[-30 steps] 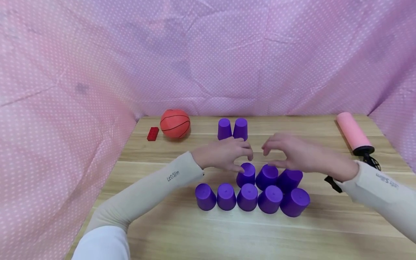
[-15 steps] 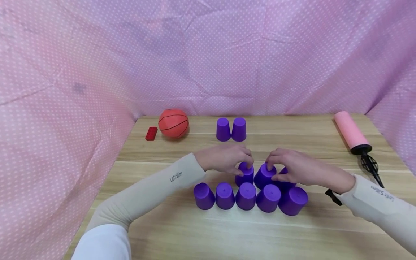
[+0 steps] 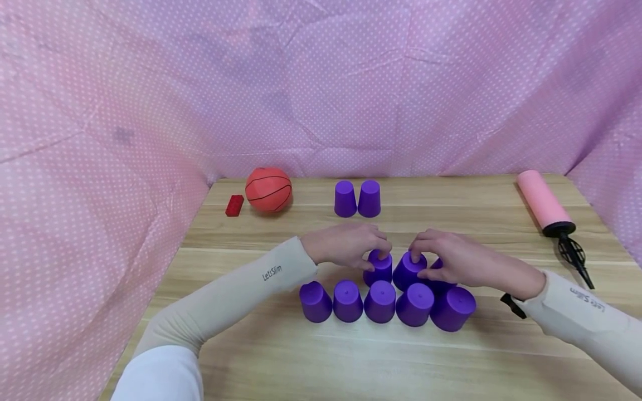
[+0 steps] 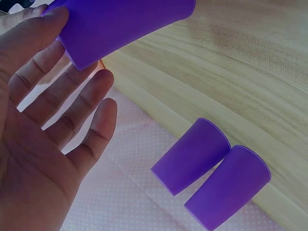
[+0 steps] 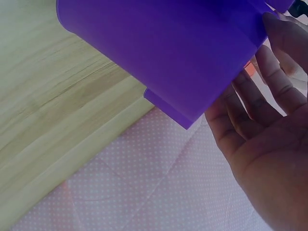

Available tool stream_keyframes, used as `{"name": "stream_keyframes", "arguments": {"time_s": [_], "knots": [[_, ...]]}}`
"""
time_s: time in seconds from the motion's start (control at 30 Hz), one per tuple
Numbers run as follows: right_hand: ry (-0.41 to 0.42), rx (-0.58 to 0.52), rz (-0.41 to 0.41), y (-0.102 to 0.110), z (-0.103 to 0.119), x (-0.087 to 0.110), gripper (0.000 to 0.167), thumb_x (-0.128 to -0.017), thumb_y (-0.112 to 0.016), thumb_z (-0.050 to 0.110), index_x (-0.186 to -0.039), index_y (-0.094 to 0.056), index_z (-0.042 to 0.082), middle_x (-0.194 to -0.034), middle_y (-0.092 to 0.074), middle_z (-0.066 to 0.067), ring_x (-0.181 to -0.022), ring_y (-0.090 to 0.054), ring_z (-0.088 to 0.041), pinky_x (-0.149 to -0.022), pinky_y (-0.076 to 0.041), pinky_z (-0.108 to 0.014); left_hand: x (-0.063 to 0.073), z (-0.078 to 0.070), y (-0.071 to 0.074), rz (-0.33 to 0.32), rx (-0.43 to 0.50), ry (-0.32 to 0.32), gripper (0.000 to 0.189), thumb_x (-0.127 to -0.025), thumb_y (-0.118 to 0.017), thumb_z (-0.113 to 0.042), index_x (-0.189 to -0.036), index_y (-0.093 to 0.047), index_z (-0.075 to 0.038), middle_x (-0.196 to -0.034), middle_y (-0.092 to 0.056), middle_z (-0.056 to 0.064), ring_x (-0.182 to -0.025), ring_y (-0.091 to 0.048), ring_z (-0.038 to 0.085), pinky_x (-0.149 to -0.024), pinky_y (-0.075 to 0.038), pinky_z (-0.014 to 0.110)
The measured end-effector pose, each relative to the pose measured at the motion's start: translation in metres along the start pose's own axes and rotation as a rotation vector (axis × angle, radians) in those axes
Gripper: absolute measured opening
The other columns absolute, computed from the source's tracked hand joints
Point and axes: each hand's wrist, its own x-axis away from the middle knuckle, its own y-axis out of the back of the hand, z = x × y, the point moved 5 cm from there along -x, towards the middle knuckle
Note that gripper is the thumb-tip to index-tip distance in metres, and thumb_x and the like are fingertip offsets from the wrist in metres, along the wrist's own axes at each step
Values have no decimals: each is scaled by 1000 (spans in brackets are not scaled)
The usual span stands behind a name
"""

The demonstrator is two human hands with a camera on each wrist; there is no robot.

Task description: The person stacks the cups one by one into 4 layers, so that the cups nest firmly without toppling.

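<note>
Tapered purple plastic cup (image 3: 380, 274), upturned: fingertips of the left hand (image 3: 349, 245) pinch its narrow top. Matching upturned purple cup (image 3: 408, 274), beside it: likewise pinched by the right hand (image 3: 455, 256). Location: just behind a front row of five purple cups (image 3: 379, 303), on a pale wood-grain table (image 3: 321, 362). Handling, presumed: light, stiff, smooth, somewhat slippery; best taken high, lightly.

Purple cups (image 3: 379, 301): smooth plastic, satin-matt. Tabletop (image 3: 381, 362): wood-grained, smooth, soft sheen at the cups' six o'clock. Backdrop (image 3: 351, 83) at twelve o'clock: matt cloth, creased. Pink cylinder (image 3: 543, 200) at two o'clock: smooth, plastic-looking. Sleeves (image 3: 241, 289): matt cloth, mostly smooth.
</note>
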Motion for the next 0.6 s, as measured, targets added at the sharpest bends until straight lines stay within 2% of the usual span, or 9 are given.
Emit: {"name": "stream_keyframes", "arguments": {"time_s": [0.6], "knots": [[36,11,-13,-1,0,-2,20,-77,-77,18,-88,-61,21,-94,-56,11,-81,-54,-7,-69,-49,-30,1,4,-5,-8,14,5,24,-83,-74,-24,-99,-59,-14,-93,-54,-5,-88,-51,10,-78,-41,20]]}}
